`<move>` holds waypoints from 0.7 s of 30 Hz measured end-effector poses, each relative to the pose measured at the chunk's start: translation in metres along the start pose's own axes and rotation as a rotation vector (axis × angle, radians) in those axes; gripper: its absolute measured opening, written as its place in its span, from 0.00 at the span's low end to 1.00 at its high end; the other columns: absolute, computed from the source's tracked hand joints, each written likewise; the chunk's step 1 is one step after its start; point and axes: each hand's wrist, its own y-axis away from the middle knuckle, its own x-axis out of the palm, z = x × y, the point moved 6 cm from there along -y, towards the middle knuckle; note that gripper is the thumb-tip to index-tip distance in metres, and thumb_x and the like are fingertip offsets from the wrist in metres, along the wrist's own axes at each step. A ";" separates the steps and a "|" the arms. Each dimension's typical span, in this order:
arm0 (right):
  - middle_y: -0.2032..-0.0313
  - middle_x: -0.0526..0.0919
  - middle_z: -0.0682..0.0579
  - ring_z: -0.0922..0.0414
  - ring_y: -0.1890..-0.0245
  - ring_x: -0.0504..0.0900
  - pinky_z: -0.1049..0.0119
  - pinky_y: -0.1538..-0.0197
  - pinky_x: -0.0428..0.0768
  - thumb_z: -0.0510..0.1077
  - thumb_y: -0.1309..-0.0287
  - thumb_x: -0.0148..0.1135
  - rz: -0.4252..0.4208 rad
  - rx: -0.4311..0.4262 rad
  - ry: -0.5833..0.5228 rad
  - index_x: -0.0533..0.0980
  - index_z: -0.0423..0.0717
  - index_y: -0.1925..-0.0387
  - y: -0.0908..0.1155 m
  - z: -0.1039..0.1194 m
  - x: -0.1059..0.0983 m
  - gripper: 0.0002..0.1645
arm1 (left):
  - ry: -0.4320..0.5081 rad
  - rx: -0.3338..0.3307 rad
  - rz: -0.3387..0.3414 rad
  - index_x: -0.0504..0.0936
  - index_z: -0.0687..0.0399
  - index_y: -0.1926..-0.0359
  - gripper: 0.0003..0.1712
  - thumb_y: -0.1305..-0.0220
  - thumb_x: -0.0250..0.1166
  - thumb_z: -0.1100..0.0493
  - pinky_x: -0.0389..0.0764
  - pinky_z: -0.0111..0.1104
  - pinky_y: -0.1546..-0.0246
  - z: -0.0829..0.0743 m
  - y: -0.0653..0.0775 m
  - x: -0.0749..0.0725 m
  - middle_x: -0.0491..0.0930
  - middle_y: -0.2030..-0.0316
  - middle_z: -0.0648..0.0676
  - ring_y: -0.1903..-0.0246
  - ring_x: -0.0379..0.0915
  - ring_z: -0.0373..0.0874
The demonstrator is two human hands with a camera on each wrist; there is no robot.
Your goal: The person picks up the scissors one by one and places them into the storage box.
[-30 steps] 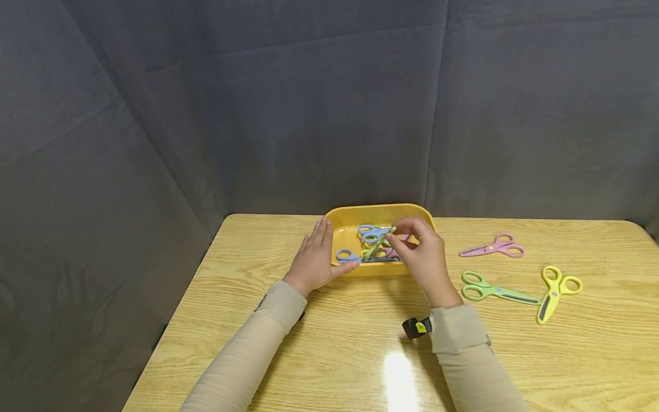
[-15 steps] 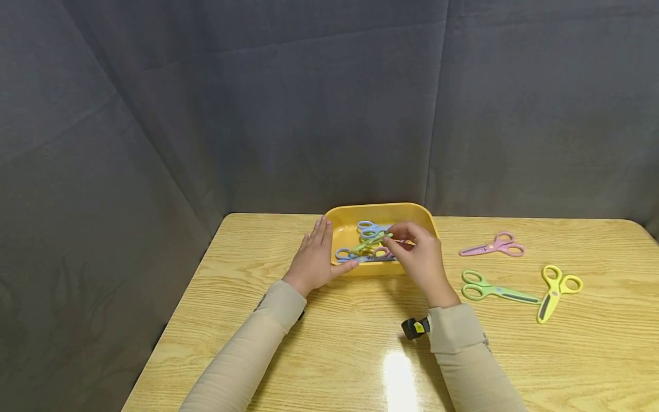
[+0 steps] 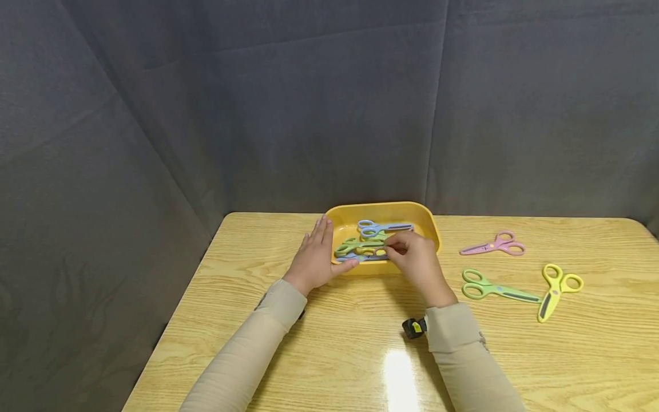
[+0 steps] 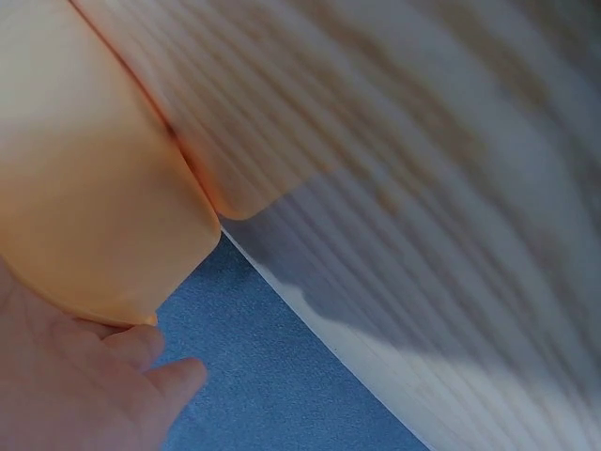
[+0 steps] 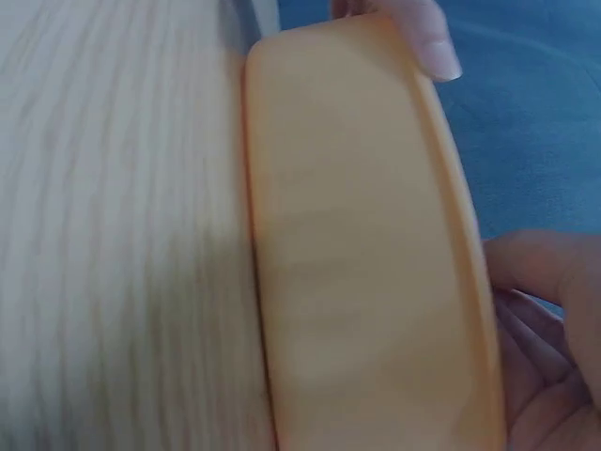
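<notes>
Your right hand (image 3: 418, 264) pinches the blade tip of the green scissors (image 3: 362, 245) between thumb and forefinger; their handles point left from your fingertips, over other pairs in the bin (image 3: 372, 268). Your left hand (image 3: 313, 260) lies fairly straight-fingered along the bin's left side, thumb along the near rim, bracing it rather than clutching anything. The step in hand looks like handling this one pair inside the bin; whether you are lifting it or laying it down, a single moment cannot tell you. Either way, the next move calls for a light, level pinch and a steady left palm, since the handles could snag on the pairs beneath.

Just beyond your right fingertips lie the blue scissors (image 3: 393, 227); a second blue pair (image 3: 355, 257) lies nearer you, under the green handles. Something yellow shows between, too covered to make out fully.

The table (image 3: 309, 355) under you is pale, wood-grained, with a bright glare between your forearms. Out to the right of your right fingers rest a pink pair (image 3: 491, 247), another green pair (image 3: 499, 290) and a yellow pair (image 3: 553, 292), the last two touching or nearly so. Dark grey cloth (image 3: 319, 114) hangs beyond the far edge and down the left.
</notes>
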 end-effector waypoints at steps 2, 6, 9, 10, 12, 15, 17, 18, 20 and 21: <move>0.65 0.88 0.41 0.48 0.64 0.88 0.55 0.61 0.86 0.27 0.46 0.71 -0.008 -0.015 0.028 0.85 0.34 0.67 0.001 0.000 0.001 0.04 | 0.003 0.001 0.001 0.40 0.65 0.20 0.67 0.38 0.56 0.22 0.44 0.50 0.24 0.000 0.000 -0.001 0.35 0.20 0.60 0.20 0.30 0.52; 0.66 0.87 0.41 0.48 0.64 0.88 0.55 0.61 0.86 0.27 0.47 0.72 -0.021 -0.028 0.063 0.85 0.35 0.69 0.001 -0.002 0.001 0.04 | 0.004 0.002 0.003 0.39 0.65 0.20 0.67 0.37 0.56 0.22 0.45 0.50 0.24 -0.001 0.000 -0.001 0.35 0.20 0.60 0.20 0.30 0.52; 0.66 0.87 0.41 0.47 0.65 0.88 0.54 0.61 0.86 0.27 0.47 0.71 -0.024 -0.015 0.075 0.86 0.34 0.69 0.001 -0.003 0.001 0.04 | 0.001 0.004 0.002 0.40 0.65 0.20 0.67 0.37 0.56 0.22 0.45 0.50 0.24 -0.001 0.000 -0.002 0.35 0.20 0.60 0.20 0.29 0.52; 0.66 0.88 0.41 0.48 0.65 0.88 0.54 0.61 0.86 0.27 0.46 0.71 -0.024 -0.006 0.077 0.86 0.34 0.68 0.001 -0.004 0.001 0.04 | 0.002 0.003 0.003 0.40 0.65 0.20 0.67 0.37 0.56 0.22 0.45 0.50 0.24 -0.001 0.000 -0.002 0.35 0.20 0.60 0.20 0.28 0.51; 0.66 0.87 0.41 0.47 0.66 0.88 0.54 0.62 0.86 0.27 0.45 0.70 -0.024 0.014 0.079 0.86 0.33 0.67 0.000 -0.005 0.001 0.03 | 0.001 0.003 0.002 0.40 0.65 0.20 0.67 0.37 0.56 0.22 0.45 0.50 0.24 -0.002 0.000 -0.002 0.35 0.20 0.60 0.21 0.28 0.51; 0.66 0.87 0.40 0.47 0.66 0.88 0.53 0.62 0.86 0.28 0.44 0.69 -0.025 0.042 0.077 0.85 0.32 0.67 0.000 -0.005 0.001 0.02 | -0.007 0.004 -0.002 0.40 0.65 0.20 0.67 0.38 0.56 0.22 0.45 0.50 0.24 -0.002 0.000 -0.003 0.36 0.20 0.60 0.20 0.29 0.52; 0.66 0.87 0.40 0.47 0.65 0.88 0.53 0.61 0.86 0.28 0.44 0.70 -0.026 0.050 0.079 0.85 0.31 0.67 0.000 -0.005 0.001 0.03 | -0.010 0.004 -0.003 0.40 0.65 0.20 0.67 0.37 0.56 0.22 0.45 0.50 0.24 -0.002 0.000 -0.003 0.36 0.20 0.60 0.20 0.30 0.52; 0.66 0.87 0.40 0.46 0.65 0.88 0.53 0.61 0.86 0.28 0.44 0.70 -0.027 0.052 0.082 0.84 0.31 0.66 0.000 -0.005 0.001 0.03 | -0.010 0.004 -0.004 0.40 0.65 0.20 0.67 0.37 0.56 0.22 0.45 0.50 0.24 -0.002 0.000 -0.003 0.36 0.20 0.60 0.20 0.31 0.53; 0.65 0.87 0.39 0.46 0.63 0.88 0.52 0.59 0.86 0.28 0.44 0.70 -0.025 0.053 0.091 0.84 0.31 0.66 0.001 -0.004 0.001 0.03 | -0.001 0.002 -0.001 0.40 0.65 0.20 0.67 0.37 0.56 0.22 0.45 0.50 0.24 -0.001 0.001 -0.002 0.35 0.20 0.60 0.20 0.30 0.52; 0.64 0.87 0.39 0.45 0.62 0.88 0.52 0.58 0.86 0.28 0.44 0.70 -0.023 0.053 0.098 0.84 0.31 0.66 0.001 -0.004 0.001 0.03 | 0.004 0.002 0.000 0.39 0.65 0.20 0.67 0.37 0.56 0.22 0.45 0.50 0.24 -0.001 0.001 -0.002 0.35 0.20 0.60 0.20 0.30 0.52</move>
